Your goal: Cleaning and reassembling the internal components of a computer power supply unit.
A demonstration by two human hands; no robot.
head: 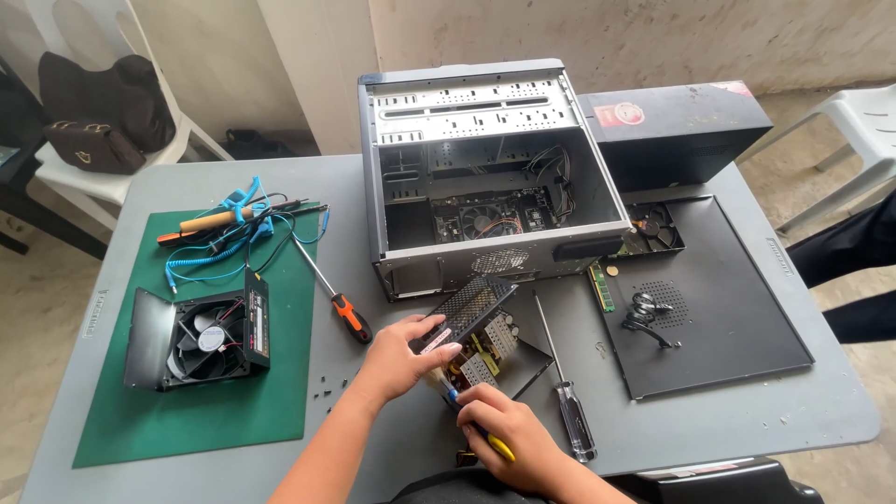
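Note:
My left hand (403,355) grips the edge of an opened power supply unit (478,329), whose perforated black cover is tilted up over the circuit board. My right hand (509,431) is closed around a tool with a yellow and blue handle (500,448), its tip down at the unit's near side. Both hands are at the table's front middle, just in front of an open grey computer case (485,177).
A green mat (233,392) at left holds a black fan housing (210,336), a blue coiled cord and hand tools. An orange-handled screwdriver (347,313) and a clear-handled one (571,415) lie on the grey table (728,425). A black side panel (728,299) lies right.

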